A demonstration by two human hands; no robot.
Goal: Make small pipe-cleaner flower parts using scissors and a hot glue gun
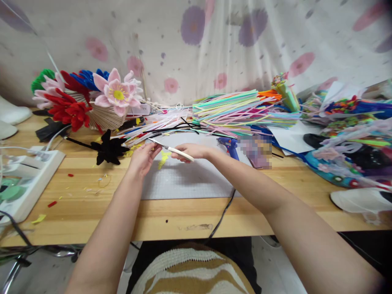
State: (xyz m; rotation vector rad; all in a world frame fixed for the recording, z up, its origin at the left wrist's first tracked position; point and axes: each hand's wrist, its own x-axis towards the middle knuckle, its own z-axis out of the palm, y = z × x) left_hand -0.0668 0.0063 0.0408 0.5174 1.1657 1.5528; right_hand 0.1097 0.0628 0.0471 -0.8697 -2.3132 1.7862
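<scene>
Light wooden planks make up the table (92, 212), its near edge just beyond the brown-and-cream garment (196, 269) on the person's lap. A black cable (225, 212) crosses that edge and runs up to the grey gridded mat (183, 183). On the left side of the table sits a white power strip (39, 183) with plugs in it, and small red and yellow scraps lie on the wood to its right.

Over the mat, the right hand (196, 151) is closed around the pale handles of the scissors (181, 153), whose blades point toward the left hand (143, 158). The left hand's thumb and fingers are bent close to the blades; whether they pinch anything is too small to tell. A yellow piece (163, 160) lies on the mat between the hands.

To the left of the mat lies a fuzzy black flower (110, 149) on a black stem. A blue glue gun (230, 146) lies at the mat's right side, next to a pixelated item (254, 151).

Farther back, black stems (176, 128) lie in front of a heap of pastel pipe cleaners (235, 108). Left of it stand a red flower (70, 108) and a pink flower (112, 90). Behind everything hangs a white cloth (183, 61) printed with pink and purple blooms.
</scene>
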